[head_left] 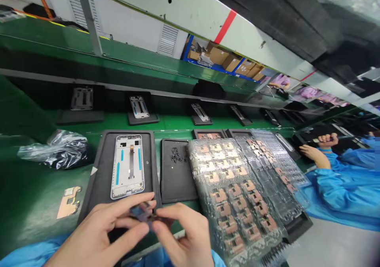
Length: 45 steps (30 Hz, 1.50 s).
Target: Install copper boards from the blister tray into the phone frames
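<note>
A small dark part (141, 211) sits between the fingertips of both hands, and a pale phone frame (125, 176) lies just beyond, at about 11 o'clock from that shared pinch. The frame's long axis runs close to 12-to-6, its near end toward the person. The left hand (115, 225) is the nearer of the two; its index finger passes just in front of the frame's near edge, though whether it touches cannot be told. The right hand (185, 235) comes in from about 4 o'clock. Each hand pinches the part between thumb and finger. The part's own long axis is hidden by the fingers and blur; it looks dark, with a bluish, slightly shiny face.

The frame lies flat in a black tray (101, 176), its rim silvery, with blue strips on both sides, a dark ribbon down the middle and two black squares toward 12. A copper-coloured piece (63, 207) rests on the green bench at 9 o'clock from the pinch; clear plastic trays (204, 186) of similar pieces stand at 3.
</note>
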Each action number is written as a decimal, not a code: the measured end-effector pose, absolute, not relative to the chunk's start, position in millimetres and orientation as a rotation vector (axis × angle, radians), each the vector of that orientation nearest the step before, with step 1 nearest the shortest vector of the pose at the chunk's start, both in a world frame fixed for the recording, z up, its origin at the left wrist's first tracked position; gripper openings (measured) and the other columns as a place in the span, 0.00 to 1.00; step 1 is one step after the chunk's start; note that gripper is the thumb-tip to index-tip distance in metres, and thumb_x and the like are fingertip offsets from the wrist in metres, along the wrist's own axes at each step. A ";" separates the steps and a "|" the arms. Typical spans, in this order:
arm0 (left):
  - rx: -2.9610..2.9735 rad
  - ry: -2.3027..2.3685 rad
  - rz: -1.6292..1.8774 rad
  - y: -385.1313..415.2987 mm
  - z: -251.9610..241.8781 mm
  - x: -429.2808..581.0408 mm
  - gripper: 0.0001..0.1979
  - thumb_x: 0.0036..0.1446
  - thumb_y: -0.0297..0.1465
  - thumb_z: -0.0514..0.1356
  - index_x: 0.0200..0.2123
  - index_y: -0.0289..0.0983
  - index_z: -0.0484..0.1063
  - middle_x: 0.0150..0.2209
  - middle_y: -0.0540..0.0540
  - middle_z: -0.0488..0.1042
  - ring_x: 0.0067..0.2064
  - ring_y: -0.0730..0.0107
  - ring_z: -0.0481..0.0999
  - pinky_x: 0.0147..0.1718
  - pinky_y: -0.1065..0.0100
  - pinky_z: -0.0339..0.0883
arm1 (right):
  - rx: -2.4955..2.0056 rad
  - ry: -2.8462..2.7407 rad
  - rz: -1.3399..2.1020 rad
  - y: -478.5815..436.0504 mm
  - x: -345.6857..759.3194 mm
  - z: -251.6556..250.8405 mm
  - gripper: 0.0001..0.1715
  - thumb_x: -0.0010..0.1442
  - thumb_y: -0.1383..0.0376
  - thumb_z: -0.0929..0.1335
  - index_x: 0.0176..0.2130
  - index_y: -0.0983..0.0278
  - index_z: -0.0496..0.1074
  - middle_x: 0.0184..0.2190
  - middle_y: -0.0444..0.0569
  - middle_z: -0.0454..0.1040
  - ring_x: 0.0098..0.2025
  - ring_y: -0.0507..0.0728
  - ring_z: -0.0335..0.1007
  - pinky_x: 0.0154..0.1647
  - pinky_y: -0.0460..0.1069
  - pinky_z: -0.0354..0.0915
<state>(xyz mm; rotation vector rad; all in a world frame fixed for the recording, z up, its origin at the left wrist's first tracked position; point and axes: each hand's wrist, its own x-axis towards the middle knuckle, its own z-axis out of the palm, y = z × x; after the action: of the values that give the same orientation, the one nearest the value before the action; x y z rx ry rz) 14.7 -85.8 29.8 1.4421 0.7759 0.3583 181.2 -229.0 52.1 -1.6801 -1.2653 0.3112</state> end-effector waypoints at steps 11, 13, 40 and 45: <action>1.118 1.113 0.616 -31.8 56.3 26.0 0.27 0.64 0.54 0.65 0.59 0.45 0.75 0.39 0.50 0.80 0.36 0.62 0.87 0.37 0.68 0.85 | -2.198 -1.101 0.189 -164.2 294.9 -54.7 0.21 0.72 0.56 0.61 0.34 0.62 0.75 0.34 0.56 0.76 0.35 0.63 0.75 0.40 0.57 0.72; 1.070 1.053 0.634 -30.7 53.6 30.0 0.25 0.66 0.50 0.64 0.60 0.46 0.71 0.40 0.51 0.77 0.38 0.65 0.86 0.40 0.68 0.85 | -2.214 -1.137 0.205 -163.4 297.0 -63.9 0.19 0.72 0.56 0.62 0.34 0.61 0.75 0.35 0.54 0.76 0.35 0.62 0.74 0.40 0.55 0.71; 1.454 0.843 0.436 -33.1 28.3 21.7 0.29 0.70 0.38 0.58 0.73 0.50 0.62 0.42 0.50 0.85 0.42 0.63 0.86 0.49 0.66 0.81 | -1.607 -0.978 0.844 -125.9 185.1 21.7 0.04 0.73 0.61 0.69 0.44 0.58 0.70 0.36 0.45 0.77 0.34 0.52 0.79 0.37 0.46 0.76; 1.547 0.897 0.437 -35.3 29.5 20.5 0.29 0.70 0.38 0.57 0.72 0.54 0.64 0.41 0.49 0.85 0.43 0.60 0.86 0.40 0.70 0.81 | -1.689 -1.035 0.761 -124.4 181.5 25.2 0.04 0.72 0.61 0.70 0.43 0.59 0.71 0.35 0.46 0.79 0.34 0.54 0.81 0.37 0.46 0.77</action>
<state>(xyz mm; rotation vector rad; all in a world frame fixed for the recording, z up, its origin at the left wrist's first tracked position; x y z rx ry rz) 20.5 -35.3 29.5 1.5475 0.8968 0.4374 181.5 -124.4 25.2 -1.6888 -1.0352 0.7611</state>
